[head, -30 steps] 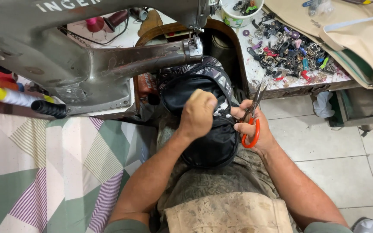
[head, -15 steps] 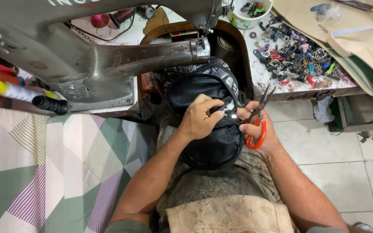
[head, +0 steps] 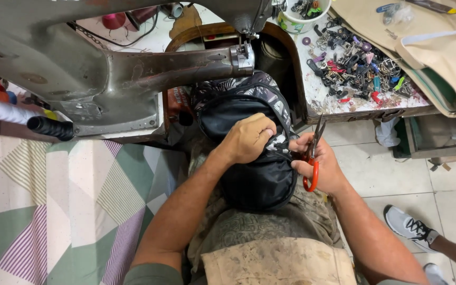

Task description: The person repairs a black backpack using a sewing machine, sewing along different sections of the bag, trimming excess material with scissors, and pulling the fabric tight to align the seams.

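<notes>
My left hand (head: 249, 138) — fingers curled shut, pinching the black bag (head: 257, 174) at its right edge; forearm runs up from my lap, where the bag rests below the sewing machine (head: 133, 68). My right hand (head: 317, 166) — fingers closed around orange-handled scissors (head: 312, 153), blades pointing up, just beside the pinch.
</notes>
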